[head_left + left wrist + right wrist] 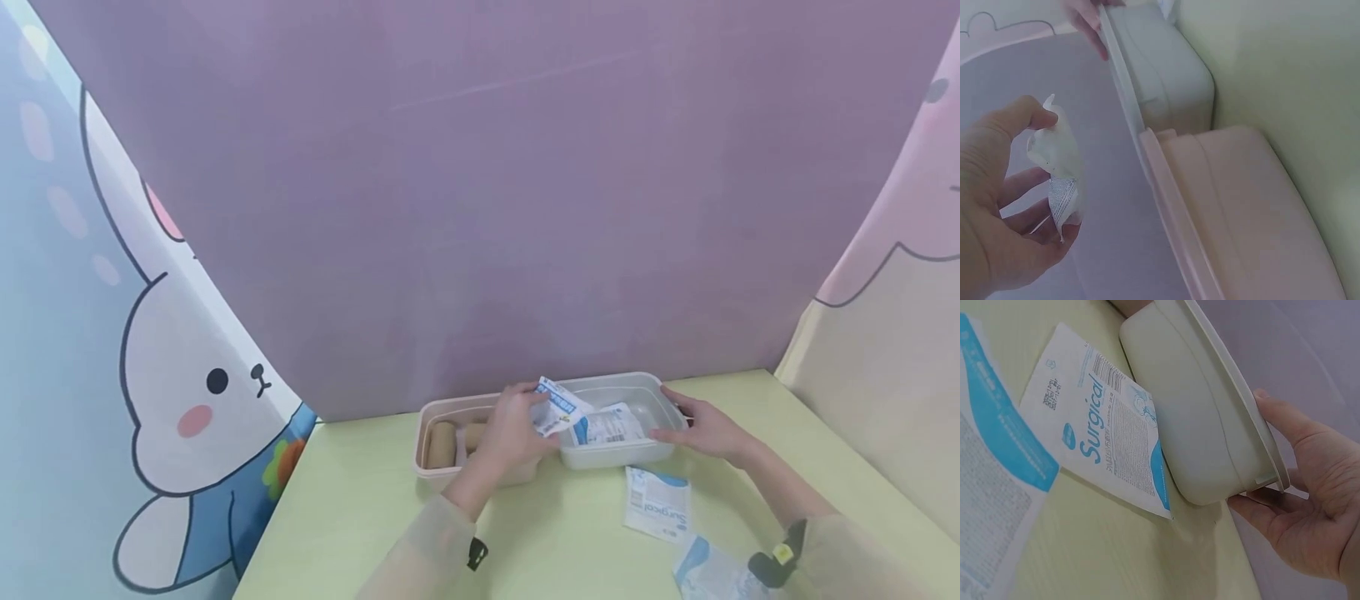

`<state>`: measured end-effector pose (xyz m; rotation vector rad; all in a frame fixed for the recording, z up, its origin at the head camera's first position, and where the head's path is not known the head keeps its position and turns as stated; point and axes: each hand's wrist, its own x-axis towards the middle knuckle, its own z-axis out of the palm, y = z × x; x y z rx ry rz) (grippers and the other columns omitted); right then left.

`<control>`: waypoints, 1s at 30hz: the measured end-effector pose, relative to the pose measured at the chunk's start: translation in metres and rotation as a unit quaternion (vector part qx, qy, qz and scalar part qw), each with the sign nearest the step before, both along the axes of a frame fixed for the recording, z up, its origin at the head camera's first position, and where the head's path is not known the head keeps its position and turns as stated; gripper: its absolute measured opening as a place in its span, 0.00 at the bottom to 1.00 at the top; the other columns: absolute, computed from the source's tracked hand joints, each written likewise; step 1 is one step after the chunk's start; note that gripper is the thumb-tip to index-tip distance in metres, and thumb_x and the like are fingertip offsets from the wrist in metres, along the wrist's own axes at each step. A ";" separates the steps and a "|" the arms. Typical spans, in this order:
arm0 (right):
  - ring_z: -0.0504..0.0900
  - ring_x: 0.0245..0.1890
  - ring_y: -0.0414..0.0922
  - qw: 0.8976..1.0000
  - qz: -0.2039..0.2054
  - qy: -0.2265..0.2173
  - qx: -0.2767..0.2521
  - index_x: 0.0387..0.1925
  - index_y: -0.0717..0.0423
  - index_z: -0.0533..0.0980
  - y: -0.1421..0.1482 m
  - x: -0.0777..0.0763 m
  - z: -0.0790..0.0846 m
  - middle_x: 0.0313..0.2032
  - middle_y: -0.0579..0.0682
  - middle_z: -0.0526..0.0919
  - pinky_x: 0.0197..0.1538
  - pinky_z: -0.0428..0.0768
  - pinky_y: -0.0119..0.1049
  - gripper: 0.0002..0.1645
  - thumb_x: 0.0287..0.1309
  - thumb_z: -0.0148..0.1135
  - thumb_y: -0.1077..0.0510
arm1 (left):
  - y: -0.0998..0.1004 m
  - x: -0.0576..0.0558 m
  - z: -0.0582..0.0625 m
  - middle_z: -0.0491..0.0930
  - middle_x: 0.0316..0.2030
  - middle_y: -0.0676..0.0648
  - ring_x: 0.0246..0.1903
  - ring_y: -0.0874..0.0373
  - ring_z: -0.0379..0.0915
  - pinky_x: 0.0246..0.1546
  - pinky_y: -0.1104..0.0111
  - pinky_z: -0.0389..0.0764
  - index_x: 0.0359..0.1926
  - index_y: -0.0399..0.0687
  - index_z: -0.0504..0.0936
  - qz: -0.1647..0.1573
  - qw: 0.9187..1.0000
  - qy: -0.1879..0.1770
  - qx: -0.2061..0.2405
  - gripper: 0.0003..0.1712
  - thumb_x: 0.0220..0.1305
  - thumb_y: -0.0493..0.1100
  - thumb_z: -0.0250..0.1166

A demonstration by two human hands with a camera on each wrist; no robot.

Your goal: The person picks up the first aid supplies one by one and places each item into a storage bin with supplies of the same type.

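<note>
In the head view my left hand (510, 429) holds a small white-and-blue printed packet (558, 408) between thumb and fingers, above the place where two plastic boxes meet. The left wrist view shows this packet (1063, 165) crumpled and side-on. My right hand (708, 427) grips the right end of a pale grey box (615, 457). Its thumb (1285, 415) lies at the rim, with the fingers at the end wall below. Another white-and-blue packet (613, 423) lies inside the grey box. Left of it stands a pink box (423, 467) with tan rolls (442, 445), partly hidden by my left hand.
Two flat packets lie on the pale yellow-green table (352, 500): one printed "Surgical" (658, 504) before the grey box, another (712, 571) nearer me. A purple panel (480, 208) rises behind the boxes. Cartoon-printed panels (210, 450) flank the table.
</note>
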<state>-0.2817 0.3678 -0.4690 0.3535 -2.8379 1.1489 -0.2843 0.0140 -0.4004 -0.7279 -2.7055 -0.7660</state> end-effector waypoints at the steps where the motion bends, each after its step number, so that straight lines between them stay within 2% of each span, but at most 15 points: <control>1: 0.71 0.71 0.74 1.000 0.000 -0.001 -0.001 0.80 0.72 0.55 -0.001 0.001 0.000 0.72 0.79 0.67 0.67 0.79 0.66 0.61 0.63 0.76 0.43 | 0.001 -0.003 0.000 0.77 0.71 0.37 0.71 0.39 0.73 0.73 0.52 0.78 0.63 0.42 0.85 0.000 1.000 -0.001 -0.003 0.38 0.49 0.46 0.82; 6: 0.69 0.72 0.75 1.000 -0.001 -0.008 -0.003 0.80 0.72 0.54 -0.003 0.004 0.002 0.73 0.79 0.65 0.69 0.78 0.66 0.62 0.63 0.76 0.42 | 0.003 -0.018 -0.005 0.78 0.69 0.34 0.70 0.38 0.74 0.71 0.55 0.80 0.63 0.39 0.85 0.014 1.000 -0.002 -0.017 0.38 0.48 0.44 0.81; 10: 0.69 0.73 0.75 1.000 -0.005 -0.013 -0.001 0.81 0.71 0.53 -0.002 0.006 0.003 0.74 0.79 0.65 0.69 0.78 0.66 0.62 0.63 0.76 0.42 | 0.006 -0.025 -0.010 0.77 0.70 0.34 0.70 0.38 0.73 0.69 0.55 0.81 0.64 0.39 0.84 0.024 0.999 -0.009 -0.019 0.38 0.50 0.45 0.82; 17: 0.69 0.72 0.75 1.000 -0.011 -0.019 0.000 0.81 0.71 0.52 0.002 0.009 0.004 0.74 0.79 0.65 0.69 0.78 0.66 0.62 0.63 0.75 0.42 | 0.021 -0.034 -0.017 0.75 0.72 0.36 0.72 0.40 0.72 0.74 0.54 0.76 0.66 0.40 0.83 0.031 0.999 0.009 -0.027 0.40 0.53 0.46 0.82; 25: 0.68 0.73 0.75 0.999 -0.013 -0.034 -0.005 0.81 0.70 0.52 0.000 0.018 0.003 0.74 0.79 0.64 0.70 0.76 0.66 0.62 0.64 0.75 0.43 | 0.047 -0.033 -0.023 0.74 0.74 0.38 0.75 0.38 0.68 0.80 0.52 0.69 0.67 0.40 0.82 0.024 0.999 -0.006 -0.026 0.41 0.53 0.48 0.81; 30: 0.70 0.72 0.74 0.999 -0.016 -0.028 -0.003 0.81 0.70 0.52 0.000 0.024 0.004 0.74 0.79 0.65 0.70 0.78 0.66 0.62 0.63 0.75 0.42 | 0.060 -0.032 -0.028 0.76 0.73 0.40 0.75 0.44 0.70 0.81 0.53 0.66 0.67 0.41 0.82 0.020 0.998 0.013 -0.052 0.41 0.54 0.52 0.80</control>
